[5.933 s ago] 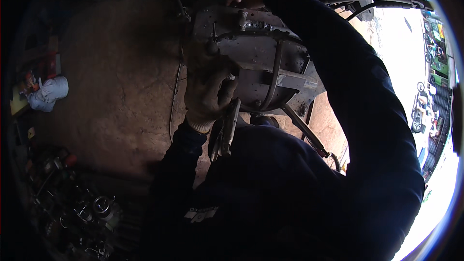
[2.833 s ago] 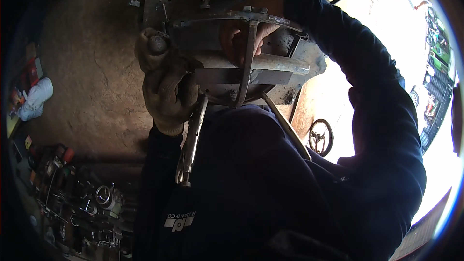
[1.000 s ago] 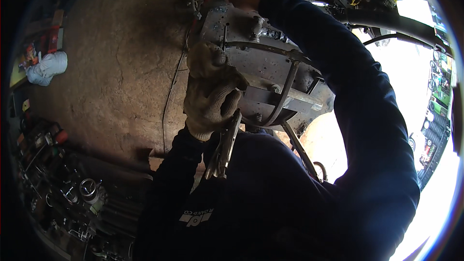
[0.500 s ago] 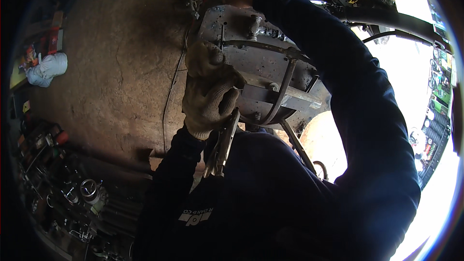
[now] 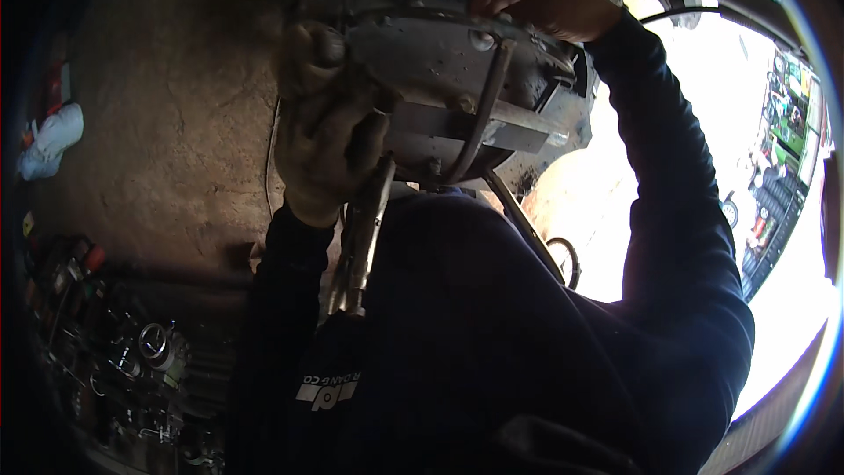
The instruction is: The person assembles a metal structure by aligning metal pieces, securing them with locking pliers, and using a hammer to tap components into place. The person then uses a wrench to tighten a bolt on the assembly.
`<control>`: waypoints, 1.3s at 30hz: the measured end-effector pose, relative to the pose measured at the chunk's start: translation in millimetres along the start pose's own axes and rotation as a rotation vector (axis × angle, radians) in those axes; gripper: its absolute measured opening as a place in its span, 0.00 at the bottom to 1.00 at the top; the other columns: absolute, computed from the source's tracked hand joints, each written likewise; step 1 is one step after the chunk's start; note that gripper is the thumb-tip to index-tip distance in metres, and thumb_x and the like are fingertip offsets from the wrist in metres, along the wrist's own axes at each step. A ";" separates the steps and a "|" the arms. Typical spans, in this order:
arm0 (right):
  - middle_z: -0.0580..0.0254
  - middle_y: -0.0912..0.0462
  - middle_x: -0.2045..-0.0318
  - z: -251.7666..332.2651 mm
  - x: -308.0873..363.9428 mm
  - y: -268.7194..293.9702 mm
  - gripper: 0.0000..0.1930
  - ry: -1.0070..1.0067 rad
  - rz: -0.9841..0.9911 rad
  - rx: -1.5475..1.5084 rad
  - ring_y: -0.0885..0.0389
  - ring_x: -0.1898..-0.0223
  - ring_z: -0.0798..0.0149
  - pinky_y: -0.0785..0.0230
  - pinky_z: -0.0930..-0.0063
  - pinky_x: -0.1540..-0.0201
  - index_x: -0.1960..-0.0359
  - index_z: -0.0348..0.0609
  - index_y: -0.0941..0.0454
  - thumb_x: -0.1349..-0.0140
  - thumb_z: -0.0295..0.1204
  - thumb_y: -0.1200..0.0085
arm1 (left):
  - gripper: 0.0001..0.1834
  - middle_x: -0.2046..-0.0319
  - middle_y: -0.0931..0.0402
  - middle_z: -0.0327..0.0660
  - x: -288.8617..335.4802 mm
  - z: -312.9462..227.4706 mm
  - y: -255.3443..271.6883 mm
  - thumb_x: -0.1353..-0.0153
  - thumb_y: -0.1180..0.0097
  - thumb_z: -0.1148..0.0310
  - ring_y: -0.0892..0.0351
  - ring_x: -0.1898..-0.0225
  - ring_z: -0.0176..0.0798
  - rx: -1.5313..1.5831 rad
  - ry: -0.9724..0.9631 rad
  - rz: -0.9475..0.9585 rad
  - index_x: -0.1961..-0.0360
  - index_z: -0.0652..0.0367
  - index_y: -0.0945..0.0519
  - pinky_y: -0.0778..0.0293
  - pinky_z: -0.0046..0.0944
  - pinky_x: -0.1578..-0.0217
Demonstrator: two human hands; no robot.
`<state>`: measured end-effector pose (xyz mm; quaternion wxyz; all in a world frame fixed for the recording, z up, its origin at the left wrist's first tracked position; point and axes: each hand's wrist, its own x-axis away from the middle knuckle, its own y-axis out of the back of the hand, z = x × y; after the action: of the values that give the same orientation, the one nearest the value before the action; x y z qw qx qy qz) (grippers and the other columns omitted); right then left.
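My left hand (image 5: 321, 136), in a soiled knit glove, is closed around what look like metal locking pliers (image 5: 371, 229). Their handles jut back toward my body, and the jaws are hidden by the glove. Just beyond lies a grey steel plate assembly (image 5: 413, 57) with a curved rod (image 5: 483, 110), a flat crossbar (image 5: 519, 132) and bolts. Over the far right part of it, my bare right hand (image 5: 549, 4) reaches down with bent fingers drawn together by a curved bar. Whatever is between those fingertips is too small to make out.
At lower left, many metal parts (image 5: 154, 347) lie in a dark heap. A white cloth-like bundle (image 5: 57, 136) sits at far left on the brown floor (image 5: 185, 123). A thick dark pipe (image 5: 747, 0) crosses the upper right, before a bright outdoor area.
My right hand has come back from beyond the plate's far edge onto its right part. The view has shifted, so the plate and gloved hand appear farther left and higher.
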<state>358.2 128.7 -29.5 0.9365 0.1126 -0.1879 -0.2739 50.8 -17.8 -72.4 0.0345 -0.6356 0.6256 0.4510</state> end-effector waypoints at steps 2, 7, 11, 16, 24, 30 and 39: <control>0.61 0.15 0.56 14.0 -10.2 -10.1 0.14 -0.158 0.206 -0.110 0.15 0.56 0.67 0.21 0.75 0.55 0.49 0.41 0.19 0.35 0.30 0.36 | 0.18 0.64 0.16 0.46 -6.3 -0.8 0.1 0.45 0.39 0.74 0.15 0.70 0.43 0.006 -0.006 0.065 0.52 0.66 0.19 0.21 0.39 0.72; 0.66 0.14 0.58 2.9 -27.2 -31.6 0.15 -0.049 0.473 -0.270 0.16 0.60 0.72 0.24 0.79 0.63 0.49 0.43 0.19 0.33 0.35 0.38 | 0.17 0.66 0.17 0.45 -3.6 6.1 -3.1 0.44 0.41 0.78 0.15 0.72 0.38 0.147 0.117 0.160 0.51 0.68 0.21 0.23 0.34 0.75; 0.66 0.14 0.58 2.5 -31.4 -46.7 0.15 0.000 0.556 -0.322 0.16 0.60 0.72 0.24 0.80 0.64 0.49 0.43 0.18 0.34 0.35 0.37 | 0.22 0.56 0.16 0.46 0.3 4.2 -3.8 0.48 0.43 0.81 0.15 0.68 0.36 0.198 0.128 0.164 0.50 0.59 0.22 0.22 0.33 0.74; 0.65 0.14 0.59 -0.3 -31.3 -52.9 0.15 0.038 0.594 -0.343 0.17 0.61 0.73 0.25 0.80 0.65 0.49 0.43 0.18 0.34 0.35 0.36 | 0.21 0.57 0.16 0.45 -9.6 2.0 0.4 0.48 0.43 0.81 0.16 0.70 0.34 0.202 0.110 0.225 0.51 0.60 0.21 0.27 0.31 0.77; 0.65 0.13 0.60 -1.6 -26.6 -46.3 0.16 0.060 0.511 -0.267 0.17 0.62 0.74 0.26 0.81 0.66 0.50 0.42 0.18 0.35 0.36 0.35 | 0.20 0.59 0.16 0.45 3.0 4.9 2.0 0.49 0.40 0.78 0.16 0.70 0.37 0.139 0.191 0.241 0.51 0.61 0.20 0.21 0.36 0.72; 0.57 0.16 0.55 15.0 -44.0 -13.1 0.18 -0.177 0.109 -0.384 0.15 0.57 0.64 0.19 0.71 0.57 0.48 0.39 0.19 0.38 0.30 0.34 | 0.18 0.62 0.16 0.43 -0.6 -2.4 0.0 0.47 0.38 0.76 0.15 0.68 0.41 0.051 0.107 0.077 0.52 0.60 0.18 0.20 0.39 0.69; 0.50 0.13 0.64 -3.1 -143.3 18.6 0.08 -0.152 -0.383 1.113 0.13 0.67 0.51 0.19 0.59 0.65 0.64 0.41 0.13 0.38 0.28 0.44 | 0.21 0.61 0.17 0.42 -1.6 -0.2 9.5 0.50 0.33 0.78 0.14 0.64 0.42 0.069 0.147 0.221 0.52 0.57 0.19 0.20 0.37 0.69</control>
<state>256.5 223.9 -68.1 0.6544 0.5987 -0.3461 -0.3058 43.4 -18.8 -66.3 -0.0395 -0.5928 0.7077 0.3824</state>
